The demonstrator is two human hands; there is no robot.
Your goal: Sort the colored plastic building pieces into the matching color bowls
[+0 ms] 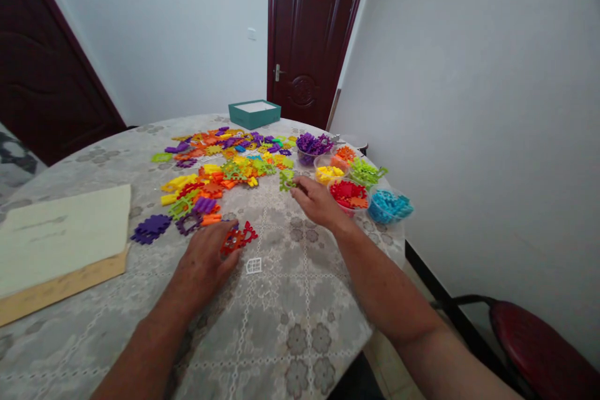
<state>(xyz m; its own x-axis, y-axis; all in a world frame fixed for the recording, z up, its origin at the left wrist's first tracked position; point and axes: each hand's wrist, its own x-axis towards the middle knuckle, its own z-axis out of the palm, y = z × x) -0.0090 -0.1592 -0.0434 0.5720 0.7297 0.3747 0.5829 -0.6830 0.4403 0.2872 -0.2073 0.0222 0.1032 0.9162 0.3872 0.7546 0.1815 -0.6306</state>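
My right hand (316, 201) is stretched out over the table and pinches a lime-green notched plastic building piece (286, 181). My left hand (206, 259) rests lower on the tabletop, its fingers and thumb curled round a small cluster of red and orange building pieces (239, 237); part of the cluster is hidden under the fingers. Just to the right of that hand lies a white window-shaped piece (254, 265). Beyond both hands spreads a loose heap of yellow, orange, purple and green pieces (234, 169). Flat purple pieces (150, 229) lie to the left.
Clear tubs of sorted pieces stand along the right edge: purple (313, 147), yellow (329, 173), red (347, 195), blue (390, 206) and green (367, 170). A teal box (254, 115) sits at the back. Paper sheets (65, 237) lie left. A red chair (539, 344) stands right.
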